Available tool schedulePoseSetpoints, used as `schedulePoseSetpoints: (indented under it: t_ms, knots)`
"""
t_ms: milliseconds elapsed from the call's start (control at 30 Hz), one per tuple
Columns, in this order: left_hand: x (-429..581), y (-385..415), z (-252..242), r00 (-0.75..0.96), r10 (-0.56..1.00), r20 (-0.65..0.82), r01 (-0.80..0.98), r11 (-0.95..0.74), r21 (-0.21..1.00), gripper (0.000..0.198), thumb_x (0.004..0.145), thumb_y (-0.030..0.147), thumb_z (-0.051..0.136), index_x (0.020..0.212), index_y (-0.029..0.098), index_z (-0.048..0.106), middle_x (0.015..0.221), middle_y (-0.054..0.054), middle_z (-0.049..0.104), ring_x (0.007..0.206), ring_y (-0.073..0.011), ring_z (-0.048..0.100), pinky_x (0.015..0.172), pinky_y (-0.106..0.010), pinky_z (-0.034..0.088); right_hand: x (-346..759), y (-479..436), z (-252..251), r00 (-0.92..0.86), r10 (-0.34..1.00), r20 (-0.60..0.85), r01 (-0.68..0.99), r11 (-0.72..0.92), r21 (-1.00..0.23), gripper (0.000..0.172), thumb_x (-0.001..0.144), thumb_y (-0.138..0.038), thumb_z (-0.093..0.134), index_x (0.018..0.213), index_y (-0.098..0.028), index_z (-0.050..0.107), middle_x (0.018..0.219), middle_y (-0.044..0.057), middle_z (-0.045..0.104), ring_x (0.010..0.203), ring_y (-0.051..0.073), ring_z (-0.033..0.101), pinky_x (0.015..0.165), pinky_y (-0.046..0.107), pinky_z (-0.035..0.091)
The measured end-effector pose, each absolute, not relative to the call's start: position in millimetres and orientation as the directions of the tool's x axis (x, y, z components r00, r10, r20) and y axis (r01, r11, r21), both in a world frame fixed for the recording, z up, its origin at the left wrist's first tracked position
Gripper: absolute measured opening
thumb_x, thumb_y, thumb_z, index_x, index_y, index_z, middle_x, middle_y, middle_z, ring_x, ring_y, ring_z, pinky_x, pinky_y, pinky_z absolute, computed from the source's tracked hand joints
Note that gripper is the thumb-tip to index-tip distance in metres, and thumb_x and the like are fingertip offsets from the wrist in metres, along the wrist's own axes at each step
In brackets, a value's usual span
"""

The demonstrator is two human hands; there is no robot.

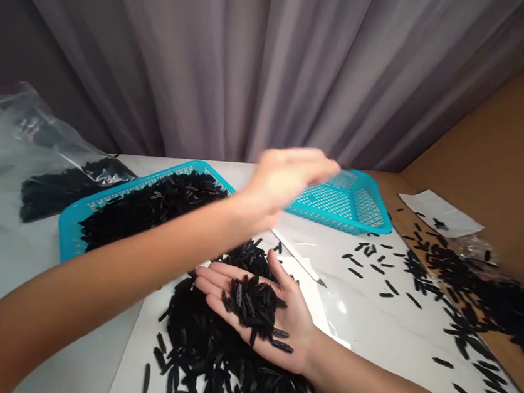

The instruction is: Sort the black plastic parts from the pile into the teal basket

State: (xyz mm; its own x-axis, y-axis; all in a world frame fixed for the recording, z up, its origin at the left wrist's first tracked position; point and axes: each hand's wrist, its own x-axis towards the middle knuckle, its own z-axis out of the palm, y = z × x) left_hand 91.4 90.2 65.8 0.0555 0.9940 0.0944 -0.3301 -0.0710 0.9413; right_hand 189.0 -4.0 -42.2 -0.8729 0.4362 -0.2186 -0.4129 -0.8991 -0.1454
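My right hand [271, 324] lies palm up with its fingers stretched out, and a heap of small black elongated pieces [252, 303] rests on the palm. Under and around it spreads a larger pile of the same black pieces [206, 354] on a white sheet. Smeared by motion, my left hand [287, 180] is raised above and beyond the right one, in front of the blue basket's near left corner. Its fingers point right; whether they hold anything cannot be made out. A pair of white tweezers or similar pointed tool [300, 257] lies just beyond my right hand.
A blue basket [72, 225] full of black pieces stands at the left, beside a clear plastic bag [54, 147] of dark pieces. Another blue basket [376, 225] sits at the back. Loose black pieces and a white paper [440, 210] lie at the right, near a brown panel [509, 142].
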Motion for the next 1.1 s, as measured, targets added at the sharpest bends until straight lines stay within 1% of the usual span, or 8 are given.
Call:
schedulePoseSetpoints:
  t_ms: [67,133,267,533,667,900,1000,1100]
  knots:
    - [125.9,88.7,66.3,0.254,0.966,-0.049,-0.315,0.130,0.940,0.038,0.075,0.013,0.077,0.111,0.006,0.068,0.088,-0.008,0.074,0.090,-0.0172,0.068,0.091,-0.032,0.052,189.3,-4.9,-42.5,-0.874,0.442,-0.203,-0.416,-0.895,-0.159,0.081,0.094,-0.060,0.048,0.140,0.007,0.046,0.151,0.027,0.045,0.136,0.028,0.051,0.119,0.035,0.029]
    - [134.0,82.3,63.6,0.304,0.952,0.016,-0.267,0.069,0.961,0.043,0.076,0.018,0.079,0.116,0.007,0.068,0.093,-0.010,0.075,0.090,-0.0171,0.068,0.093,-0.034,0.051,189.5,-5.8,-43.7,-0.880,0.439,-0.183,-0.412,-0.896,-0.167,0.079,0.095,-0.059,0.046,0.140,0.006,0.047,0.150,0.026,0.046,0.135,0.027,0.053,0.119,0.035,0.030]
    - [96.3,57.0,55.7,0.205,0.965,0.167,-0.130,-0.142,0.981,0.027,0.078,0.029,0.079,0.100,0.014,0.076,0.098,-0.007,0.076,0.093,-0.0164,0.067,0.092,-0.031,0.051,189.3,-6.7,-48.2,-0.882,0.440,-0.168,-0.417,-0.896,-0.155,0.080,0.097,-0.059,0.042,0.138,0.009,0.049,0.145,0.028,0.052,0.130,0.028,0.057,0.117,0.036,0.033]
    - [61.0,-21.2,64.1,0.035,0.994,0.100,0.127,-0.103,0.986,0.015,0.081,0.031,0.078,0.090,0.019,0.080,0.093,-0.004,0.078,0.090,-0.0171,0.071,0.083,-0.024,0.057,185.6,-10.3,-45.5,-0.843,0.503,-0.191,-0.454,-0.856,-0.248,0.060,0.092,-0.059,0.056,0.100,-0.003,0.072,0.110,0.020,0.074,0.115,0.024,0.067,0.113,0.034,0.038]
    - [60.7,-39.8,69.9,0.000,0.991,0.135,0.171,-0.133,0.976,0.011,0.079,0.029,0.079,0.088,0.021,0.081,0.090,-0.003,0.079,0.086,-0.0183,0.074,0.079,-0.024,0.060,184.9,-10.6,-43.3,-0.846,0.515,-0.140,-0.461,-0.837,-0.295,0.050,0.094,-0.057,0.052,0.086,-0.011,0.073,0.112,0.015,0.075,0.121,0.024,0.063,0.113,0.037,0.038]
    - [54.5,-55.3,66.1,-0.032,0.987,0.159,0.156,-0.152,0.976,0.006,0.077,0.026,0.080,0.084,0.025,0.081,0.084,-0.001,0.079,0.079,-0.0170,0.074,0.075,-0.023,0.062,184.8,-9.2,-48.8,-0.847,0.510,-0.149,-0.454,-0.841,-0.295,0.057,0.094,-0.056,0.053,0.110,-0.004,0.071,0.115,0.018,0.074,0.119,0.023,0.065,0.113,0.034,0.038]
    - [52.1,-60.1,62.7,-0.016,0.991,0.130,0.149,-0.126,0.981,0.008,0.078,0.030,0.080,0.084,0.025,0.081,0.082,-0.001,0.078,0.075,-0.0172,0.074,0.071,-0.024,0.062,184.8,-9.2,-53.8,-0.836,0.520,-0.177,-0.471,-0.845,-0.254,0.055,0.093,-0.057,0.053,0.106,-0.007,0.071,0.108,0.015,0.075,0.115,0.023,0.067,0.113,0.037,0.039]
    - [37.8,-54.5,58.3,-0.085,0.976,0.199,0.310,-0.164,0.936,0.014,0.082,0.034,0.076,0.091,0.025,0.079,0.090,-0.002,0.078,0.082,-0.0185,0.072,0.078,-0.028,0.060,185.5,-8.9,-54.0,-0.850,0.497,-0.175,-0.450,-0.857,-0.252,0.060,0.094,-0.058,0.052,0.116,-0.004,0.067,0.120,0.019,0.071,0.121,0.024,0.063,0.114,0.036,0.037]
